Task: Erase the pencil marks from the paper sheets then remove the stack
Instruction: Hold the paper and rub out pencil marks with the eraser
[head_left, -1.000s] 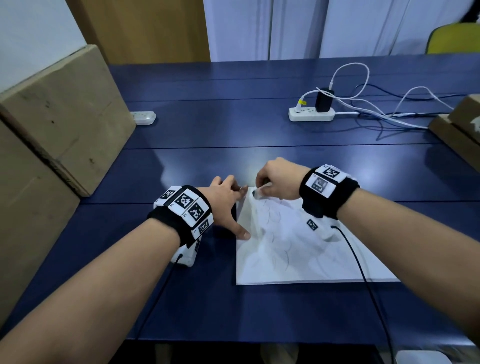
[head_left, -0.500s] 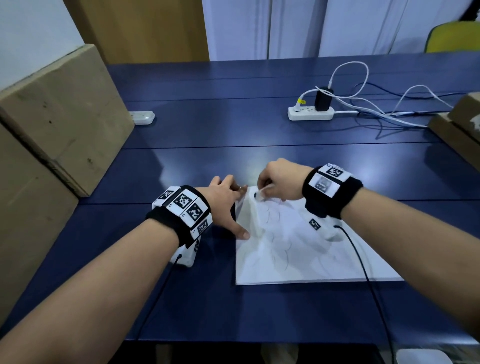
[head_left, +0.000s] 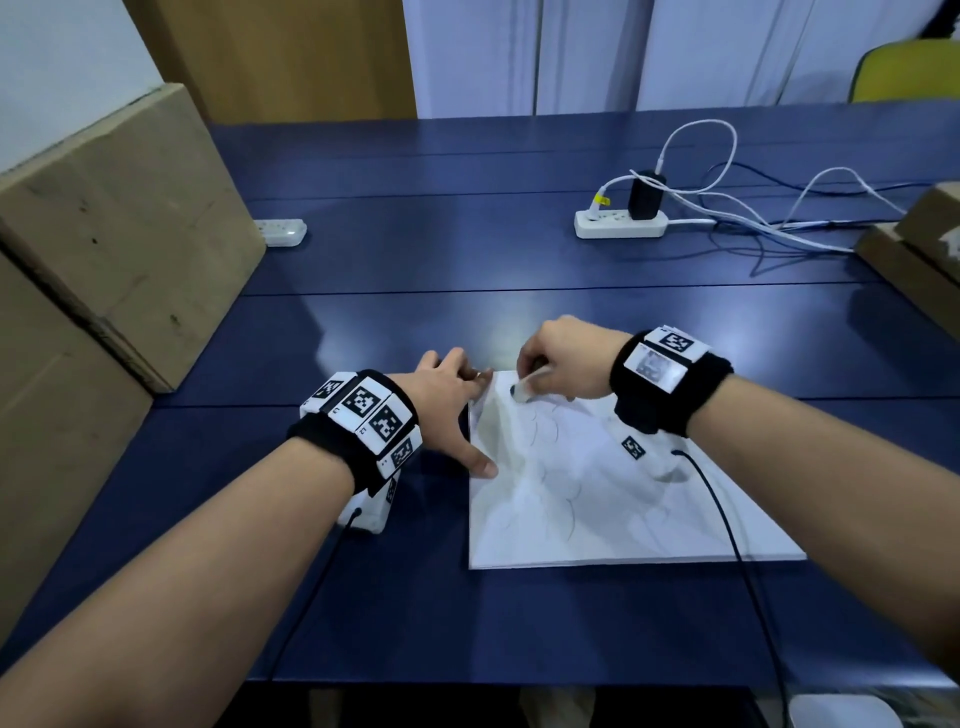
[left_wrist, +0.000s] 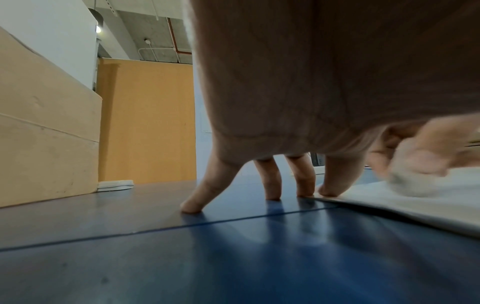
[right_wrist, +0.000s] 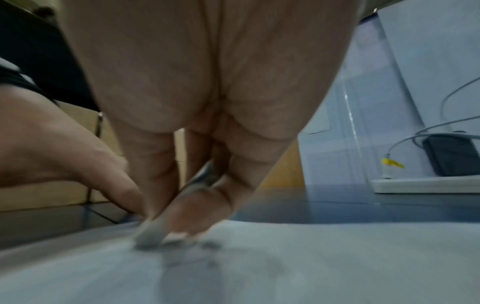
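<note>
A stack of white paper sheets (head_left: 597, 499) with faint curved pencil marks lies on the blue table (head_left: 415, 249) in front of me. My right hand (head_left: 558, 364) pinches a small white eraser (head_left: 522, 393) and presses its tip on the sheet's far left corner; the eraser (right_wrist: 148, 238) is blurred in the right wrist view. My left hand (head_left: 452, 410) is spread with straight fingers, its fingertips (left_wrist: 328, 192) pressing the paper's left edge (left_wrist: 389, 203) and the table beside it. Near that edge the top sheet bulges up in a ridge.
Large cardboard boxes (head_left: 104, 234) stand along the left side. A white power strip (head_left: 621, 224) with a black charger and loose cables lies at the back right, a second strip (head_left: 283, 232) at the back left. More cardboard (head_left: 924, 249) sits at the right edge.
My right hand has shifted the eraser slightly over the sheet's far left corner. The top sheet has buckled into a ridge by my left thumb. My left hand stays put.
</note>
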